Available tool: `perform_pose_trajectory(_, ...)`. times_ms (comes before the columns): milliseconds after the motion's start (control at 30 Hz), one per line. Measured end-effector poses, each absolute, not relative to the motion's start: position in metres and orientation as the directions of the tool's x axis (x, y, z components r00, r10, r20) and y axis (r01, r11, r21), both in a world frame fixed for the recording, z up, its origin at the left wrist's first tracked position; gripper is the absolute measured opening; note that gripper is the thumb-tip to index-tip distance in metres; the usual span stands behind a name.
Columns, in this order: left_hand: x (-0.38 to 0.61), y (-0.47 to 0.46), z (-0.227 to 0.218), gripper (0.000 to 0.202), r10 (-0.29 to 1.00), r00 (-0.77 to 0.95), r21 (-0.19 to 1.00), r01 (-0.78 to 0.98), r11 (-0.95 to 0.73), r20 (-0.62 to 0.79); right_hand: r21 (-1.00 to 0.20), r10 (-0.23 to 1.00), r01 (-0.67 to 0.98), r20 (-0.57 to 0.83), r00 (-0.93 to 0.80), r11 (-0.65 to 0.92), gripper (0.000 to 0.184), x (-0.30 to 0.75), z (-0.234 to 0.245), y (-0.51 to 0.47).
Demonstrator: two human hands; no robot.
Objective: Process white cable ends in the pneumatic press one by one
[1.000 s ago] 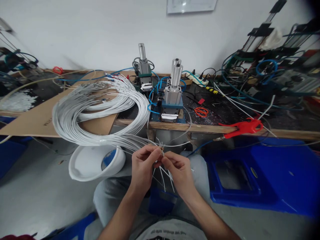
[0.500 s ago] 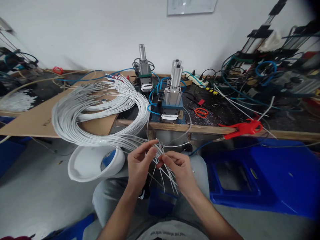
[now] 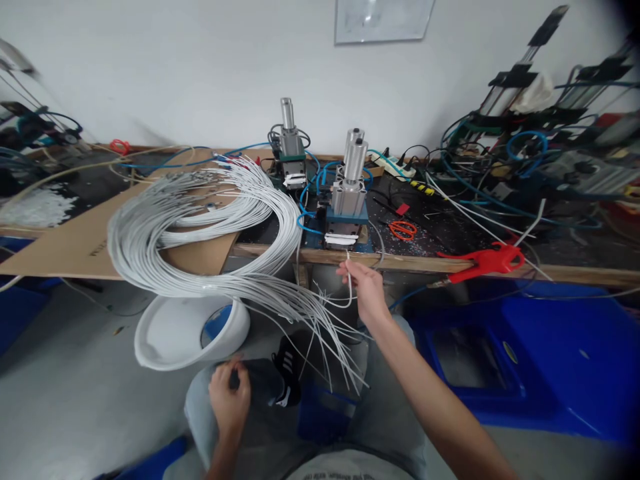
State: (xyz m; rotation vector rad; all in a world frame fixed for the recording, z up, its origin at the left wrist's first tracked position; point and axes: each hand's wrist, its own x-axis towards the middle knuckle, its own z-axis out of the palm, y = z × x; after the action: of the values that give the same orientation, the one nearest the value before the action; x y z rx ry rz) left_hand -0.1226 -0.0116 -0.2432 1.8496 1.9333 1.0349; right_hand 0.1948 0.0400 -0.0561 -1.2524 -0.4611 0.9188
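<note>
1. The press [image 3: 347, 213], a blue-based machine with a silver cylinder on top, stands at the front edge of the wooden bench [image 3: 410, 261]. Every place below is given from it.
2. The right hand [image 3: 364, 288] is raised just below and in front of the press. Thumb and forefinger are pinched on a single white wire [image 3: 349, 277].
3. The wire's free tip stands upright above the fingers, close under the white mouth of the press. I cannot tell whether it touches.
4. The left hand [image 3: 230, 397] is well below and to the left of the press, resting on the person's thigh with the fingers curled in. A dark spot shows between them, and I cannot tell whether it grips anything.
5. The wire bundle [image 3: 200, 220], many white strands in a big loop, lies left of the press on a cardboard sheet [image 3: 65, 247]. Its loose ends fan down below the press, across the person's lap.
6. A white bowl [image 3: 175, 330] sits on the floor, below and left of the press, under the loop.
7. A black shoe [image 3: 287, 370] shows below the press, between the two hands.
8. Orange scissors [image 3: 403, 230] lie on the bench just right of the press.
9. A red tool [image 3: 480, 259] lies along the bench edge farther right.
10. A second press [image 3: 290, 150] stands behind and left of the first.
11. A blue crate [image 3: 525, 353] sits on the floor, below and right of the press.
</note>
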Motion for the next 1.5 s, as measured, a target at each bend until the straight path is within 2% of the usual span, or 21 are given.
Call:
perform_pose_trajectory(100,-0.138,-0.025,-0.277,0.036,0.954,-0.121,0.584,0.809,-0.066,0.275,-0.944,0.772,-0.326,-0.176,0.611,0.042,0.033,0.202,-0.056,0.048)
perform_pose_trajectory(233,-0.138,-0.030,-0.292,0.037,0.956,-0.129,0.551,0.834,-0.039,0.264,-0.948,0.746,-0.316,-0.191,0.638,0.028,0.033,0.205,-0.052,0.055)
perform_pose_trajectory(900,-0.133,-0.032,-0.291,0.037,0.967,-0.101,0.507,0.861,-0.033,0.234,-0.959,0.754,-0.280,-0.159,0.637,0.034,0.037,0.202,-0.051,0.063)
perform_pose_trajectory(1500,-0.134,-0.031,-0.292,0.037,0.971,-0.102,0.503,0.864,-0.021,0.216,-0.951,0.751,-0.302,-0.155,0.642,0.061,0.027,0.208,-0.053,0.070)
